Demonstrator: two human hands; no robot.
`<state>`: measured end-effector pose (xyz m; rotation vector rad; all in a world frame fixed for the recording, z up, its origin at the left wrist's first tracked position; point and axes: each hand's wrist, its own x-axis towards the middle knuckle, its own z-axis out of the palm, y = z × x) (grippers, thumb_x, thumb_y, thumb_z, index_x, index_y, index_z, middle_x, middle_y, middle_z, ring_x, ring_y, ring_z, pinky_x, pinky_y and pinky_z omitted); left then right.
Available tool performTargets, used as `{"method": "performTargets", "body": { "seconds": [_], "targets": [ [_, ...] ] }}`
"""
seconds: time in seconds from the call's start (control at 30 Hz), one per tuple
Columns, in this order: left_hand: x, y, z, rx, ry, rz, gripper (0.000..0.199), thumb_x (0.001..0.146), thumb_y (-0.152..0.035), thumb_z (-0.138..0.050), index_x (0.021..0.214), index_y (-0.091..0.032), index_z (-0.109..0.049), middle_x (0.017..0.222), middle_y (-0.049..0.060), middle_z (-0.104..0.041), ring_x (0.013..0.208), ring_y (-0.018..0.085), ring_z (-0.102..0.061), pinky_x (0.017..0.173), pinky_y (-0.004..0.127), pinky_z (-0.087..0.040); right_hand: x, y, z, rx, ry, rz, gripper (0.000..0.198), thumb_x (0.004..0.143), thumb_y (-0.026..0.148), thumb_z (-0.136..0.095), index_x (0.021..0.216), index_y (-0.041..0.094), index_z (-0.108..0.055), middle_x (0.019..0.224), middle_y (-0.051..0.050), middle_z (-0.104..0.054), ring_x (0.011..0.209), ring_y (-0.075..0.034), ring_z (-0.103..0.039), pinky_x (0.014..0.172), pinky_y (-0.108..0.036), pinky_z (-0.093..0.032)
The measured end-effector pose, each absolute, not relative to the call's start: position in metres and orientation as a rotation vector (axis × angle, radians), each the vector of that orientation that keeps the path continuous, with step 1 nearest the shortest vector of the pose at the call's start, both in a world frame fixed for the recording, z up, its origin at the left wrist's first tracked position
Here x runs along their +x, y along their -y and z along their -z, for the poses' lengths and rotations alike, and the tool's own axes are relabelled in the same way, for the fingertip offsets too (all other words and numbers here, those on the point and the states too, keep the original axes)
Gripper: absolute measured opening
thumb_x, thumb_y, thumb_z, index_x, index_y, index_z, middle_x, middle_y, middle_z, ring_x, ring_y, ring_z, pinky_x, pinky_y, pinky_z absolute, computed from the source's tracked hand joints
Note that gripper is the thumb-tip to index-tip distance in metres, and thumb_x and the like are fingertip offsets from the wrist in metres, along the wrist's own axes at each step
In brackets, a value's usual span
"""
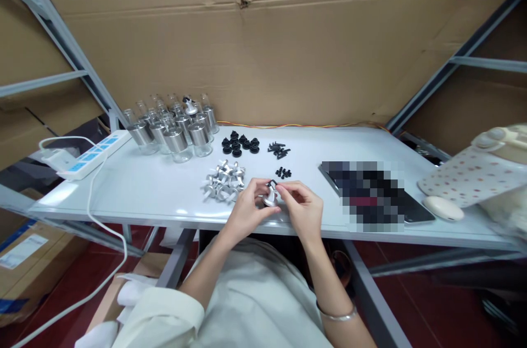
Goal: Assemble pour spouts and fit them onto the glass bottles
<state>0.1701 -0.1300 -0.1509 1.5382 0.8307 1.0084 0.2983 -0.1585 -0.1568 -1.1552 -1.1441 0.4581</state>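
The silver piece (pixel 270 199) was over the near part of the white table (pixel 144 189), and I thought it best to hold its base still and work the black tip (pixel 272 183) gently and straight. I saw the tip on top and the wide base down, its long axis about upright. The left hand (pixel 246 207) gripped the base, the right hand (pixel 306 206) pinched the tip, and more silver parts (pixel 224 179) lay to the left.

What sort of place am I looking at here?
Probably a small hand-assembly workstation: silver fittings and black round parts lie in separate groups on a table, near glass bottles with metal sleeves, and the left hand holds a similar silver piece.
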Motion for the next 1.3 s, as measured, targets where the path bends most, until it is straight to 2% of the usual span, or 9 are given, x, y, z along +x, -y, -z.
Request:
{"method": "performTargets", "body": {
  "seconds": [0.23,0.57,1.0,1.3],
  "targets": [
    [0.1688,0.1286,0.1557,1.515,-0.844,-1.014,0.051,0.060,-0.015,-0.079,0.103,-0.018,-0.051,0.089,0.002,-0.058,0.093,0.017,-0.062,0.081,0.030,-0.052,0.3006,0.1596,0.1555,-1.191,1.216,-0.476,0.015,0.078,0.030,-0.061,0.072,0.019,-0.069,0.068,-0.003,-0.066,0.064,-0.016,-0.058,0.062,-0.029,-0.047],
    [0.1686,0.1293,0.1535,1.484,-0.855,-1.060,0.050,0.062,-0.015,-0.077,0.105,-0.018,-0.053,0.091,0.002,-0.061,0.093,0.016,-0.063,0.078,0.026,-0.051,0.2999,0.1595,0.1573,-1.117,1.317,-0.408,0.011,0.078,0.025,-0.065,0.088,0.020,-0.069,0.075,-0.002,-0.062,0.066,-0.014,-0.054,0.066,-0.029,-0.047],
    [0.1697,0.1313,0.1505,1.448,-0.927,-1.093,0.053,0.058,-0.012,-0.079,0.104,-0.016,-0.055,0.092,0.004,-0.063,0.092,0.017,-0.063,0.077,0.027,-0.053,0.3004,0.1600,0.1607,-1.164,1.356,-0.341,0.016,0.084,0.023,-0.059,0.095,0.021,-0.070,0.083,-0.005,-0.066,0.072,-0.016,-0.059,0.068,-0.030,-0.049],
    [0.1695,0.1317,0.1495,1.459,-0.891,-1.121,0.051,0.057,-0.013,-0.078,0.103,-0.018,-0.057,0.092,0.003,-0.064,0.090,0.016,-0.064,0.078,0.026,-0.053,0.2994,0.1602,0.1611,-1.121,1.347,-0.289,0.015,0.084,0.023,-0.059,0.093,0.021,-0.071,0.077,-0.004,-0.066,0.068,-0.016,-0.059,0.064,-0.030,-0.049]
  ]
}}
